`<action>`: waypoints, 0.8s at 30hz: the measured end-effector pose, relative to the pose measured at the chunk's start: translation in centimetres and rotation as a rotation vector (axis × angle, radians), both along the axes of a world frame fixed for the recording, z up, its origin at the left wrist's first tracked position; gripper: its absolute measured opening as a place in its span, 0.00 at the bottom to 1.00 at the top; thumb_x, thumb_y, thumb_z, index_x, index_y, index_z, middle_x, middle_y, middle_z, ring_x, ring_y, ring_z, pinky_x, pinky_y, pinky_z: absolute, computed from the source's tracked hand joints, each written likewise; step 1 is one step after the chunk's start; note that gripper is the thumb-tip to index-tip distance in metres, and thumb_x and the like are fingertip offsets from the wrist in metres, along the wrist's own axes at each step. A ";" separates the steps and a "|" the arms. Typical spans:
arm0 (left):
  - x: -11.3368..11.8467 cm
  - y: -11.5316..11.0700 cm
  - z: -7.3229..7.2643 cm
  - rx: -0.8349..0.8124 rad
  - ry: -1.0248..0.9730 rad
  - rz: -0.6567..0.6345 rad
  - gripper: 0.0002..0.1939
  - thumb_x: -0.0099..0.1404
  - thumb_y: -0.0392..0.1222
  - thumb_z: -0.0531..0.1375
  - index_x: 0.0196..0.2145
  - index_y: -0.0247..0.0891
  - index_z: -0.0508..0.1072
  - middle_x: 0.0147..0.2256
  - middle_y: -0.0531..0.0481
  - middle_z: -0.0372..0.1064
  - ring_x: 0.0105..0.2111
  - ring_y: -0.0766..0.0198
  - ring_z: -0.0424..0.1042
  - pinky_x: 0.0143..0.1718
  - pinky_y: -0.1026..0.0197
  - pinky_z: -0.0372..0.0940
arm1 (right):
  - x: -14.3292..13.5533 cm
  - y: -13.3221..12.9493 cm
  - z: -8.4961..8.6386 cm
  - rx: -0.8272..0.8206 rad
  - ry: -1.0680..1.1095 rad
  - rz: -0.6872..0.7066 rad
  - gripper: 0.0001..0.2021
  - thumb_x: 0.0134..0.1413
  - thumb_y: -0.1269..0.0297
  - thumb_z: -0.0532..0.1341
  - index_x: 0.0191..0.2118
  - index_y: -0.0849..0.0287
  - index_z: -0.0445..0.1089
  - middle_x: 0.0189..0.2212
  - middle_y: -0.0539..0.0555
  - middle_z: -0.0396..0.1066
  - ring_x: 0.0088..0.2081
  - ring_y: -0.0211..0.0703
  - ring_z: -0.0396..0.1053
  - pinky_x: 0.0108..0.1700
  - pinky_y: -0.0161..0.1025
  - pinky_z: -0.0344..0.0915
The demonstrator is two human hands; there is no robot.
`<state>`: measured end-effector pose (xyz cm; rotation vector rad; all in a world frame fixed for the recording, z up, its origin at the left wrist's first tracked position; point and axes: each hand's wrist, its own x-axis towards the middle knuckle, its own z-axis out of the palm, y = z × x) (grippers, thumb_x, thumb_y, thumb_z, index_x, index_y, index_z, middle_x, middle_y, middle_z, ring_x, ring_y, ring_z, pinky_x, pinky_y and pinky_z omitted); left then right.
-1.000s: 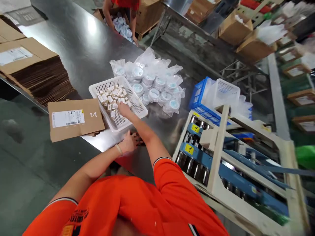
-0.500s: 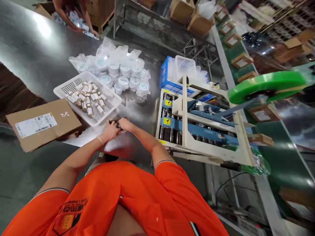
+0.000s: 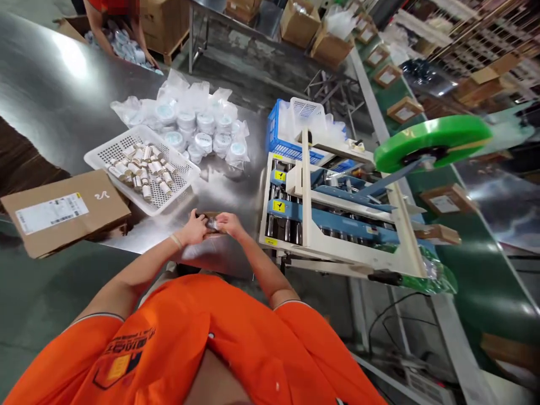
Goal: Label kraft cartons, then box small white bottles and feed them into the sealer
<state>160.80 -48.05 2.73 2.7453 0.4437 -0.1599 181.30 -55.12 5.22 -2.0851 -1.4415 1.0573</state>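
Observation:
Both of my hands meet at the front of the metal table (image 3: pixel 230 188). Between them is a small brown cardboard box (image 3: pixel 210 214) with something dark and shiny at its top, too small to name. My left hand (image 3: pixel 194 229) is closed at the box's left side, thumb raised. At its right side my right hand (image 3: pixel 230 224) pinches with the fingertips, which hide what they grip. Just beyond my left hand stands a white perforated basket (image 3: pixel 181 179) holding several small white bottles (image 3: pixel 143 169). Behind it are several round tubs in clear bags (image 3: pixel 202 138).
A flat labelled carton (image 3: pixel 63 211) lies at the left table edge. To the right stands a carton-sealing machine (image 3: pixel 333 208) with a green tape roll (image 3: pixel 430 143). Behind it are a blue crate (image 3: pixel 274 126) and a green conveyor (image 3: pixel 472 281) with cartons. A co-worker's arms (image 3: pixel 97 28) reach into a box.
My hands have moved slightly apart, the right one shifting rightward, so the small box and shiny item show more between them. The view has shifted a little.

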 end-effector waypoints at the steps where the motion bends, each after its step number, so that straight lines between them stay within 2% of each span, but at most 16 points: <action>1: 0.3 0.1 0.1 -0.021 0.017 0.006 0.16 0.77 0.48 0.66 0.51 0.41 0.93 0.54 0.30 0.82 0.61 0.34 0.73 0.74 0.19 0.53 | -0.6 0.3 -0.7 -0.016 0.021 0.038 0.05 0.59 0.71 0.73 0.38 0.57 0.78 0.29 0.48 0.78 0.36 0.44 0.79 0.45 0.38 0.77; 4: -0.3 0.8 0.4 -0.146 -0.036 0.032 0.17 0.77 0.48 0.67 0.55 0.40 0.90 0.60 0.31 0.81 0.64 0.34 0.73 0.77 0.17 0.51 | -1.2 0.9 -1.4 -0.047 -0.018 0.147 0.04 0.67 0.70 0.69 0.37 0.58 0.79 0.35 0.52 0.81 0.42 0.46 0.79 0.54 0.41 0.76; 6: -1.9 1.4 0.3 -0.262 -0.173 0.106 0.17 0.78 0.47 0.66 0.58 0.41 0.86 0.66 0.33 0.79 0.67 0.38 0.71 0.78 0.23 0.54 | -0.2 0.5 -1.0 -0.025 -0.072 0.284 0.06 0.72 0.68 0.67 0.40 0.59 0.81 0.42 0.56 0.83 0.48 0.48 0.79 0.59 0.44 0.76; 8: -3.8 1.9 -0.2 -0.354 -0.345 0.323 0.17 0.78 0.46 0.65 0.60 0.41 0.83 0.69 0.33 0.75 0.71 0.42 0.69 0.78 0.31 0.59 | 1.2 -0.7 -0.5 0.000 -0.104 0.430 0.03 0.71 0.67 0.71 0.44 0.61 0.83 0.53 0.60 0.83 0.56 0.50 0.78 0.65 0.45 0.74; 10: -5.0 2.2 -1.1 -0.475 -0.456 0.574 0.23 0.75 0.47 0.68 0.64 0.39 0.79 0.70 0.32 0.74 0.72 0.44 0.68 0.76 0.37 0.65 | 2.0 -2.0 -0.2 0.006 -0.123 0.515 0.03 0.69 0.68 0.73 0.45 0.60 0.84 0.62 0.63 0.80 0.62 0.52 0.75 0.70 0.47 0.71; 11: -5.1 2.2 -1.6 -0.571 -0.468 0.656 0.28 0.72 0.47 0.70 0.67 0.39 0.77 0.69 0.33 0.74 0.71 0.44 0.70 0.74 0.40 0.67 | 2.1 -2.5 -0.2 0.001 -0.133 0.528 0.02 0.70 0.69 0.73 0.44 0.60 0.84 0.64 0.64 0.79 0.64 0.53 0.74 0.72 0.48 0.70; 13: -4.4 2.0 -2.4 -0.785 -0.438 0.742 0.38 0.65 0.49 0.75 0.69 0.39 0.74 0.64 0.36 0.79 0.65 0.47 0.76 0.68 0.45 0.73 | 1.7 -2.8 -0.4 -0.012 -0.174 0.521 0.05 0.73 0.70 0.70 0.41 0.59 0.84 0.62 0.62 0.80 0.65 0.55 0.73 0.73 0.50 0.69; 15: -2.9 2.0 -2.8 -0.907 -0.410 0.811 0.39 0.61 0.49 0.77 0.67 0.38 0.75 0.57 0.40 0.82 0.56 0.51 0.80 0.61 0.50 0.77 | 0.9 -2.5 -0.5 -0.034 -0.211 0.484 0.06 0.76 0.69 0.68 0.44 0.59 0.85 0.57 0.62 0.82 0.63 0.56 0.75 0.72 0.50 0.71; 16: -2.3 2.2 -2.8 -0.927 -0.403 0.845 0.38 0.61 0.48 0.77 0.65 0.36 0.77 0.54 0.40 0.83 0.52 0.53 0.80 0.58 0.51 0.78 | 0.5 -2.1 -0.5 -0.046 -0.239 0.431 0.06 0.76 0.69 0.69 0.49 0.60 0.85 0.56 0.63 0.82 0.61 0.57 0.77 0.70 0.51 0.72; 17: -1.9 2.6 -2.6 -0.939 -0.387 0.861 0.35 0.60 0.48 0.77 0.63 0.35 0.78 0.51 0.40 0.84 0.50 0.53 0.80 0.57 0.52 0.79 | 0.2 -1.7 -0.5 -0.052 -0.283 0.362 0.09 0.74 0.68 0.71 0.56 0.61 0.85 0.57 0.64 0.82 0.61 0.59 0.78 0.69 0.52 0.73; 19: -2.1 3.8 -2.0 -0.965 -0.302 0.808 0.30 0.63 0.49 0.76 0.59 0.32 0.81 0.48 0.40 0.86 0.47 0.53 0.81 0.55 0.52 0.80 | -0.1 -0.9 -0.5 -0.025 -0.396 0.240 0.26 0.69 0.67 0.77 0.69 0.62 0.79 0.66 0.70 0.78 0.65 0.65 0.77 0.71 0.56 0.73; 21: -3.1 4.8 -0.9 -0.897 -0.219 0.726 0.26 0.70 0.52 0.71 0.59 0.32 0.84 0.48 0.38 0.87 0.49 0.52 0.82 0.56 0.51 0.80 | -0.1 -0.6 -0.5 0.027 -0.464 0.231 0.38 0.64 0.67 0.82 0.76 0.60 0.74 0.75 0.73 0.71 0.75 0.72 0.70 0.76 0.61 0.69; 22: -3.5 4.9 -0.4 -0.838 -0.203 0.693 0.26 0.74 0.53 0.68 0.60 0.32 0.85 0.50 0.37 0.88 0.53 0.50 0.83 0.59 0.49 0.80 | -0.1 -0.8 -0.6 0.050 -0.458 0.286 0.39 0.64 0.67 0.81 0.77 0.59 0.74 0.78 0.72 0.69 0.79 0.73 0.66 0.78 0.62 0.67; 24: -4.0 4.1 0.5 -0.662 -0.193 0.641 0.29 0.77 0.55 0.65 0.66 0.33 0.84 0.60 0.32 0.86 0.65 0.41 0.80 0.68 0.40 0.76 | 0.1 -1.6 -1.0 0.069 -0.414 0.400 0.33 0.70 0.65 0.77 0.76 0.56 0.75 0.80 0.69 0.69 0.83 0.73 0.60 0.81 0.65 0.64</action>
